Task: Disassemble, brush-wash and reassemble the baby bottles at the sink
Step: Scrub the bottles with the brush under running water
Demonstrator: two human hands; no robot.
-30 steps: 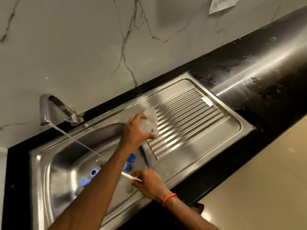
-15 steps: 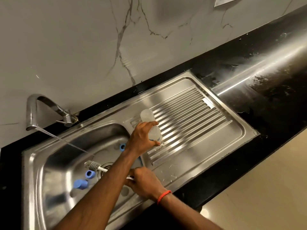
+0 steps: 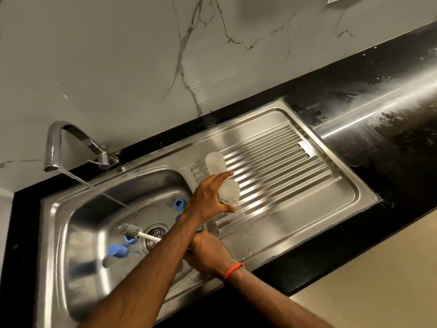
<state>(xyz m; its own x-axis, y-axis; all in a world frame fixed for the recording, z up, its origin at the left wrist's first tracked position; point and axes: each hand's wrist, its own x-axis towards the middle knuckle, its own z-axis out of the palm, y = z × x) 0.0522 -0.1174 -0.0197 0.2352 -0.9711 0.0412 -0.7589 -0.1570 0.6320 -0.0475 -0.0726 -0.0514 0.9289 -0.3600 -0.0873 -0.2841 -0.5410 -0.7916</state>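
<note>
Mid-frame, the left hand (image 3: 208, 200) grips a bottle (image 3: 229, 191) beside a second bottle (image 3: 214, 162) on the drainboard (image 3: 295, 185), likely to drain. Lower down, the right hand (image 3: 208, 254) clasps the brush (image 3: 129, 230).

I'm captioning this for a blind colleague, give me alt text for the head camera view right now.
A person's left hand grips a clear baby bottle at the ribbed drainboard, next to a second clear bottle. The right hand holds a bottle brush over the sink basin, where blue bottle parts lie and the tap runs.
</note>
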